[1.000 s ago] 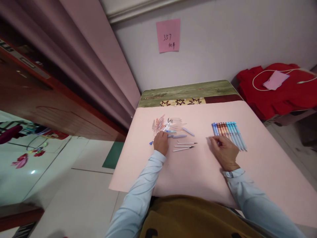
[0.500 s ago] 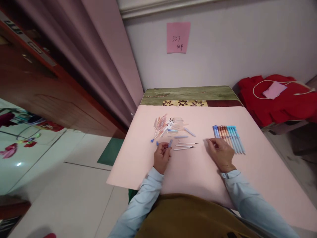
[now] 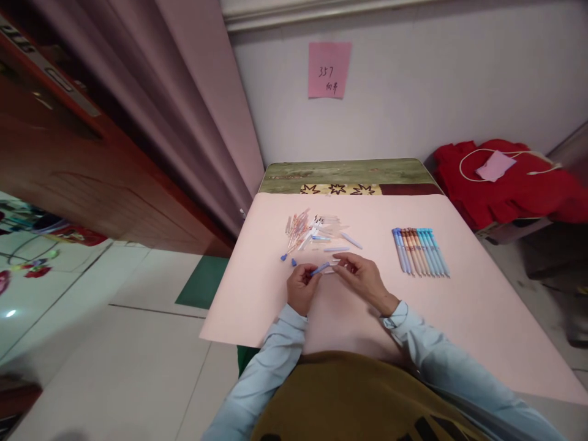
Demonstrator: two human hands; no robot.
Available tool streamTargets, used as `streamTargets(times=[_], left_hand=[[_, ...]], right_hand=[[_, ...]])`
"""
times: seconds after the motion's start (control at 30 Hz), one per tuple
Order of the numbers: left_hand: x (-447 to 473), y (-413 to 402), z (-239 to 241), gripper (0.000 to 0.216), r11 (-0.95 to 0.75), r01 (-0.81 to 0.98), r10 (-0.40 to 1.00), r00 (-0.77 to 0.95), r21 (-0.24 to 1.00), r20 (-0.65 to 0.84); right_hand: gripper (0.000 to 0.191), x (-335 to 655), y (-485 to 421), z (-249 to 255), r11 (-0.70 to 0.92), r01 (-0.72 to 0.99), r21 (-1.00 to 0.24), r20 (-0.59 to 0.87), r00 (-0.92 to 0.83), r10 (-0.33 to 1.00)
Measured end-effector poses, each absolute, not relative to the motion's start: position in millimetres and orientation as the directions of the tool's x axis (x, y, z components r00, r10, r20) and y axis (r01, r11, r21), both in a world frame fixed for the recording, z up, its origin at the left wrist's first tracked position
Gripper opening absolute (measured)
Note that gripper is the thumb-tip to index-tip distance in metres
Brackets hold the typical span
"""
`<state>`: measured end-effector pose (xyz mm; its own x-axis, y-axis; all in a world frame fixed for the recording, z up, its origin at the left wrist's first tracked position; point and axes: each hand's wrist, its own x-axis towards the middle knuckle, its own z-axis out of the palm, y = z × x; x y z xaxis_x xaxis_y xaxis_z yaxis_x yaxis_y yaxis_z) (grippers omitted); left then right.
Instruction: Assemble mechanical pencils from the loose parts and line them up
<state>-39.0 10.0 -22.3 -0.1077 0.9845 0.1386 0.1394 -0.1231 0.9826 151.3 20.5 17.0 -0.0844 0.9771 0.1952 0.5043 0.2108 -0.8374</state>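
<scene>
My left hand (image 3: 303, 288) is closed round a short blue pen barrel (image 3: 320, 269), which points up and to the right. My right hand (image 3: 365, 278) is pinched at the barrel's far end; whatever its fingertips hold is too small to make out. Slim white refills (image 3: 334, 262) lie beneath the right fingers, mostly covered. Just beyond the hands are two loose pale blue barrels, one flat (image 3: 337, 249) and one slanted (image 3: 351, 240). Two small blue pen parts, one nearer (image 3: 294, 262) and one farther (image 3: 283, 257), rest left of the pile.
A loose pile of pen parts (image 3: 305, 233) spreads over the pink sheet (image 3: 248, 294). On the right, finished-looking pens (image 3: 420, 252) stand in a neat row, blue, brown and turquoise. Red cloth (image 3: 496, 196) with a white cable lies beyond the table's right edge.
My right hand has moved left from beside the pen row to the end of the barrel. The left hand has stayed nearly in place, its barrel now tilted towards the right hand.
</scene>
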Motion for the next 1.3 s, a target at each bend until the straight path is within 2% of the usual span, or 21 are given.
streamTargets(times=[0.17,0.27,0.4,0.57,0.7,0.77,0.9,0.97,1.03,1.1,1.23,1.3], left_hand=[[-41.8,9.0,-19.1,0.014,-0.225,0.261,0.971,-0.023,0.939,0.239],[-41.4,8.0,-20.7,0.017,-0.252,0.26,0.966,0.005,0.932,0.259],[-38.8,6.6,-24.2,0.028,-0.181,0.137,0.983,0.06,0.974,0.174],[-38.5,6.2,-22.6,0.021,-0.057,0.054,0.993,0.104,0.997,0.051],[-40.7,7.3,-21.5,0.027,0.072,-0.047,0.992,0.106,0.996,-0.067],[-41.4,7.7,-21.1,0.026,0.058,-0.035,0.994,0.098,0.998,-0.054],[-41.1,7.1,-17.9,0.019,-0.169,0.147,0.984,0.072,0.975,0.16],[-40.6,6.3,-15.7,0.017,-0.226,0.22,0.974,0.068,0.949,0.216],[-40.1,5.6,-14.6,0.017,-0.218,0.266,0.976,0.038,0.939,0.216],[-39.8,5.2,-15.4,0.019,-0.175,0.274,0.981,-0.027,0.946,0.19],[-39.1,5.7,-19.4,0.023,-0.079,0.146,0.98,-0.169,0.986,0.103],[-38.6,5.7,-19.9,0.024,-0.066,0.108,0.977,-0.193,0.992,0.087]], right_hand=[[0.029,133.6,11.0,11.0,0.161,0.392,-0.906,0.152,-0.052,0.987],[0.027,133.6,6.6,3.6,0.135,0.341,-0.93,0.139,-0.012,0.99],[0.028,137.9,-0.4,-5.6,0.1,0.271,-0.957,0.119,0.056,0.991],[0.028,140.9,-7.1,-9.2,0.103,0.265,-0.959,0.131,0.09,0.987],[0.029,140.6,-9.2,-8.5,0.096,0.248,-0.964,0.119,0.079,0.99],[0.029,139.7,-9.3,-7.4,0.094,0.258,-0.962,0.117,0.076,0.99],[0.027,138.7,-4.5,-1.9,0.126,0.338,-0.933,0.15,0.045,0.988],[0.027,140.8,2.3,2.7,0.151,0.382,-0.912,0.158,-0.013,0.987],[0.028,145.8,12.2,7.7,0.147,0.423,-0.894,0.147,-0.033,0.989],[0.027,153.5,24.4,12.7,0.1,0.501,-0.86,0.128,0.021,0.992],[0.018,169.0,47.6,19.8,-0.003,0.772,-0.635,0.121,0.103,0.987],[0.016,173.0,55.6,21.5,-0.029,0.85,-0.526,0.118,0.107,0.987]])
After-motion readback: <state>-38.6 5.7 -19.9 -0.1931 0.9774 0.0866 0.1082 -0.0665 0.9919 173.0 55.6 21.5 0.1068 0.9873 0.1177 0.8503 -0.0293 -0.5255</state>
